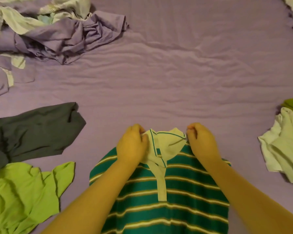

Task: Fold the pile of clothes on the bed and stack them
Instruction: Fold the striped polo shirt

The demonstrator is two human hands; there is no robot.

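Both hands closed on the collar of the green striped polo (167,200): left hand (132,146) pinches one collar edge, right hand (202,142) the other. Beyond the knuckles, wide bare purple sheet (176,73). Lime shirt (24,196) & dark garment (32,130) off left hand; pale garment (284,149) off right.

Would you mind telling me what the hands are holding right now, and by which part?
Both hands hold the striped polo shirt by its collar: left hand on one side, right hand on the other.
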